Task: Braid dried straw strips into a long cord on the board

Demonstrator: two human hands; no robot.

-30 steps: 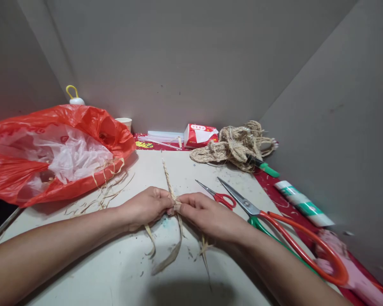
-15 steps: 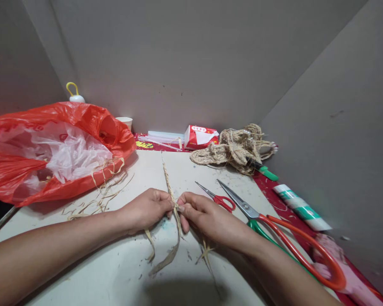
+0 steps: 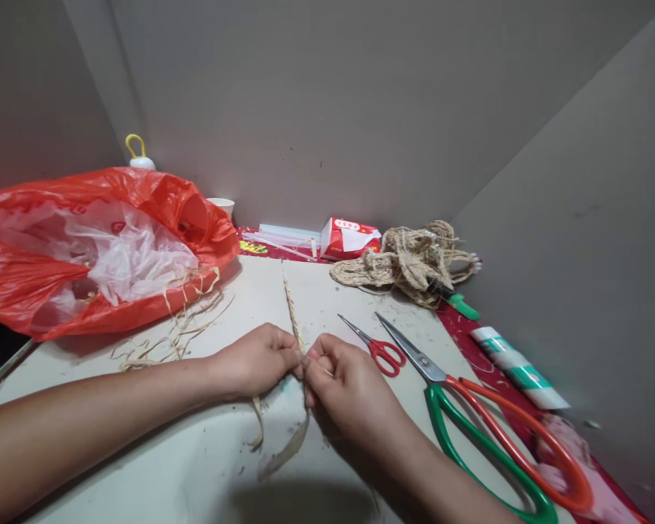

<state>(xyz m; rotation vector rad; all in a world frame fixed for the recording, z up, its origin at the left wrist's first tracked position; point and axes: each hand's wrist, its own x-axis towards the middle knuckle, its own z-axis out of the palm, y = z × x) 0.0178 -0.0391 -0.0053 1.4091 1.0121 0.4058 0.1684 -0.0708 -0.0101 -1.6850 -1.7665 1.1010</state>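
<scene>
A thin braid of pale straw-like strips [image 3: 292,309] runs from the far part of the white board toward me, its near end between my hands. My left hand [image 3: 259,358] pinches that end from the left, thumb and fingers closed. Right against it, my right hand [image 3: 338,375] is closed on the strands too, fingertips touching the left ones. A loose strip [image 3: 289,450] hangs below the hands, and a shorter one shows under the left hand. The exact crossing of the strands is hidden by my fingers.
Small red-handled scissors [image 3: 385,355] and large shears [image 3: 431,371] lie to the right. A red plastic bag [image 3: 142,295] with loose strips beside it is on the left. Behind are a tissue pack [image 3: 350,239] and a bundle of braided cord [image 3: 404,262]. Walls enclose the back and right.
My right hand has turned and drawn in closer around the strands, and the strip that hung beneath it is now mostly hidden. The view has shifted slightly left.
</scene>
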